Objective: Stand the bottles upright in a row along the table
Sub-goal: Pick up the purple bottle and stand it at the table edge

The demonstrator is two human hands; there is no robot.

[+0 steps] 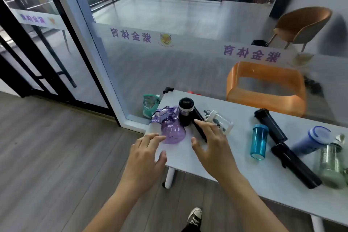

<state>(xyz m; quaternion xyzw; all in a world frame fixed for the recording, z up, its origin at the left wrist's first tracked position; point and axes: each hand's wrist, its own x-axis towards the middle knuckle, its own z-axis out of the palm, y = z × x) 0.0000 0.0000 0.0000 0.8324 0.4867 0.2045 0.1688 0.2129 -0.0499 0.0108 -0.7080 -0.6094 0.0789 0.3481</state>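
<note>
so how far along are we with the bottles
Barely started. Only the black-lidded bottle looks upright. Both hands are empty, the left hand reaching the lying purple bottle. The teal bottle, black flasks and the rest on the table seem to lie flat.

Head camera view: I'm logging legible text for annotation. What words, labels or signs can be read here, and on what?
"紫金体育", seen mirrored: frosted strip on the glass wall, beside a yellow emblem.
"紫金体育", mirrored again: same strip further right.
Same characters, mirrored and blurred: strip on the glass door.
"day": purple bottle strap; the rest is hidden.
Black bottle lid: print too small to read.
</note>
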